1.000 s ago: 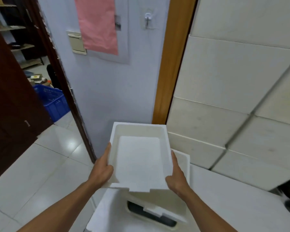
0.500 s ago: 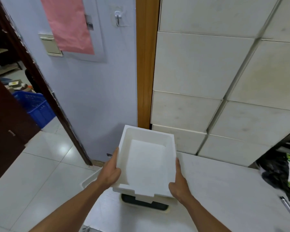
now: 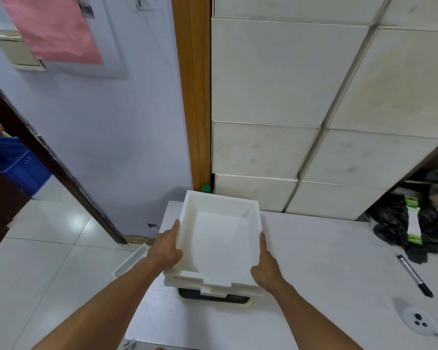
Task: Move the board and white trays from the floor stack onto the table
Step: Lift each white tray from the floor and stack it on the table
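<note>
Left hand (image 3: 165, 251) and right hand (image 3: 265, 270), fingers clamped on opposite sides of a white foam tray (image 3: 220, 234), held over the white table (image 3: 326, 261); black marker (image 3: 414, 275) lying well apart, at right

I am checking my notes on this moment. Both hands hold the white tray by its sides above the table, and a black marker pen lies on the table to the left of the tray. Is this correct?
Not quite. In the head view the black marker pen lies on the table to the right of the white tray, not to the left. The rest stands: the left hand and right hand hold the tray by its sides.
</note>
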`<action>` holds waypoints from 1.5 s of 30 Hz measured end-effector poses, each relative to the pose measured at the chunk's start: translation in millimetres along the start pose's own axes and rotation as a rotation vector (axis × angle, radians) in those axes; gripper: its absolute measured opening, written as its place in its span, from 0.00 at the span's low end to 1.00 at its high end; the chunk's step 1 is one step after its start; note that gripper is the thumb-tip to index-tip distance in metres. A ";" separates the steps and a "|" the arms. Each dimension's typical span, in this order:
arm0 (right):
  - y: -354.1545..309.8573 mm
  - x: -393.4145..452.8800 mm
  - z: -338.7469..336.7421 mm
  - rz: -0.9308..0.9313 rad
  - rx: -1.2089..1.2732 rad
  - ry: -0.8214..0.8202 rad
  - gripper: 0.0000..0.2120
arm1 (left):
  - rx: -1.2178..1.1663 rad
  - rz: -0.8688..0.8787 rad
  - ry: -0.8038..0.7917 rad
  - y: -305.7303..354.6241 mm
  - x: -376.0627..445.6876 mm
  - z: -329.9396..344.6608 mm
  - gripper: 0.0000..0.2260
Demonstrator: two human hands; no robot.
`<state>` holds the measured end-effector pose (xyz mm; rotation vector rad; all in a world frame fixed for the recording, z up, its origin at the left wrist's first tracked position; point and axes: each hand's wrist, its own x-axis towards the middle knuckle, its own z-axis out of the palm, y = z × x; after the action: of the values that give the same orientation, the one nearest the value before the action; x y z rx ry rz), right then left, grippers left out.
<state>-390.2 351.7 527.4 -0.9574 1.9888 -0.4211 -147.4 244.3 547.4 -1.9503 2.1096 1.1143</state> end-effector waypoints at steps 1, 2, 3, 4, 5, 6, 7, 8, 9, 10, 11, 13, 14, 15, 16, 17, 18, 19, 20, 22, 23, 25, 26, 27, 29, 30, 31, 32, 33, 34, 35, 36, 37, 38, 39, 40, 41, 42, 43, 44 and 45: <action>0.8 0.9 2.6 0.015 -0.022 0.004 0.47 | 0.043 0.005 -0.019 -1.6 0.2 0.4 0.41; 1.5 1.6 4.7 0.030 -0.046 0.004 0.47 | 0.087 0.011 -0.034 -3.3 0.4 1.5 0.42; 1.1 2.4 5.2 0.037 -0.066 0.001 0.46 | 0.130 0.028 -0.043 -6.0 0.3 3.1 0.42; -0.9 2.7 2.9 0.045 -0.086 -0.005 0.44 | 0.167 0.050 -0.056 -9.5 1.1 5.1 0.42; -4.1 4.2 -1.9 0.050 -0.119 -0.012 0.42 | 0.199 0.065 -0.073 -13.2 2.8 6.9 0.42; -7.0 7.6 -8.5 0.055 -0.176 -0.021 0.40 | 0.221 0.072 -0.095 -17.2 5.4 8.4 0.42; -10.7 12.4 -15.9 0.067 -0.253 -0.042 0.38 | 0.218 0.077 -0.120 -21.0 8.4 9.2 0.42; -16.7 16.2 -23.4 0.088 -0.354 -0.068 0.35 | 0.196 0.084 -0.156 -24.5 11.5 9.4 0.41; -24.1 19.6 -28.8 0.108 -0.463 -0.077 0.33 | 0.167 0.095 -0.191 -26.5 13.0 7.7 0.40; -34.4 21.1 -32.1 0.112 -0.565 -0.053 0.29 | 0.143 0.108 -0.218 -29.0 15.0 4.6 0.39; -47.0 22.0 -32.8 0.086 -0.644 0.010 0.25 | 0.135 0.127 -0.229 -32.6 17.0 0.0 0.37; -75.6 25.8 -23.2 -0.043 -0.688 0.170 0.21 | 0.173 0.146 -0.189 -42.0 19.6 -14.4 0.32; -91.0 27.3 -12.9 -0.119 -0.647 0.218 0.20 | 0.187 0.150 -0.149 -50.1 21.6 -22.5 0.30; -107.1 29.8 0.2 -0.192 -0.587 0.232 0.20 | 0.175 0.155 -0.111 -59.5 23.9 -31.2 0.29; -124.4 32.7 18.0 -0.264 -0.539 0.214 0.20 | 0.155 0.147 -0.084 -74.9 26.8 -40.6 0.29; -139.4 34.3 35.0 -0.336 -0.508 0.189 0.19 | 0.149 0.137 -0.064 -88.5 28.4 -48.9 0.30; -152.8 35.4 52.2 -0.410 -0.495 0.168 0.19 | 0.153 0.107 -0.049 -102.4 30.0 -56.8 0.30; -167.6 37.9 74.0 -0.487 -0.492 0.145 0.18 | 0.137 0.062 -0.033 -121.6 32.0 -64.6 0.29; -183.0 39.9 97.1 -0.548 -0.487 0.110 0.17 | 0.109 0.013 -0.010 -142.0 32.8 -71.6 0.27; -211.1 44.7 145.8 -0.603 -0.484 0.015 0.16 | 0.053 -0.087 0.029 -187.1 34.7 -80.9 0.23; -222.3 49.7 171.4 -0.588 -0.491 -0.052 0.15 | 0.019 -0.134 0.036 -210.8 37.3 -83.4 0.22; -237.9 61.1 222.6 -0.491 -0.516 -0.232 0.14 | -0.054 -0.227 0.030 -258.8 45.2 -81.0 0.22; -241.9 69.3 248.2 -0.436 -0.534 -0.330 0.14 | -0.086 -0.277 0.020 -282.4 51.3 -77.2 0.23; -242.9 77.7 273.2 -0.385 -0.552 -0.413 0.14 | -0.107 -0.318 0.005 -304.2 57.2 -71.7 0.23; -240.7 97.0 317.3 -0.304 -0.601 -0.511 0.14 | -0.129 -0.372 -0.021 -343.3 73.0 -58.8 0.22; -239.1 108.2 336.9 -0.275 -0.632 -0.536 0.14 | -0.131 -0.388 -0.036 -361.1 82.7 -52.4 0.21; -236.8 120.3 355.3 -0.253 -0.660 -0.555 0.15 | -0.135 -0.401 -0.054 -378.9 93.1 -45.5 0.21; -233.7 131.6 371.3 -0.237 -0.681 -0.567 0.15 | -0.138 -0.418 -0.081 -395.7 102.4 -38.7 0.20; -229.3 142.2 385.3 -0.219 -0.705 -0.576 0.16 | -0.136 -0.436 -0.113 -411.4 111.0 -31.9 0.19; -224.9 151.8 396.8 -0.206 -0.738 -0.583 0.16 | -0.131 -0.452 -0.135 -426.5 118.9 -25.4 0.19; -220.2 161.1 407.1 -0.190 -0.773 -0.596 0.16 | -0.124 -0.467 -0.147 -441.0 125.8 -19.7 0.19; -214.0 171.5 417.0 -0.164 -0.804 -0.609 0.14 | -0.120 -0.486 -0.151 -454.4 132.7 -14.6 0.18; -208.6 182.7 426.1 -0.137 -0.825 -0.614 0.12 | -0.116 -0.513 -0.142 -466.4 140.1 -9.5 0.18; -204.7 193.9 435.3 -0.119 -0.836 -0.613 0.10 | -0.110 -0.541 -0.125 -477.4 148.8 -4.2 0.17; -202.7 206.1 444.3 -0.108 -0.838 -0.608 0.09 | -0.100 -0.568 -0.104 -487.0 158.5 0.8 0.15; -202.2 217.8 453.7 -0.096 -0.838 -0.598 0.11 | -0.091 -0.595 -0.082 -495.1 168.0 6.0 0.14; -202.4 229.0 463.5 -0.080 -0.831 -0.587 0.13 | -0.087 -0.617 -0.060 -502.5 177.2 11.5 0.13; -202.4 240.2 473.1 -0.063 -0.823 -0.580 0.15 | -0.083 -0.634 -0.042 -509.6 186.5 18.1 0.12; -201.1 250.6 481.9 -0.047 -0.817 -0.580 0.16 | -0.084 -0.649 -0.033 -516.7 195.8 26.5 0.11; -199.2 261.4 491.3 -0.032 -0.811 -0.580 0.17 | -0.091 -0.663 -0.030 -523.5 204.5 35.0 0.11; -196.1 273.1 501.0 -0.017 -0.796 -0.572 0.16 | -0.106 -0.672 -0.030 -530.6 213.9 44.7 0.10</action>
<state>21.9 48.7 207.4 -1.3759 1.5974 0.6368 262.6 120.4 165.5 -2.3837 1.2162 1.0950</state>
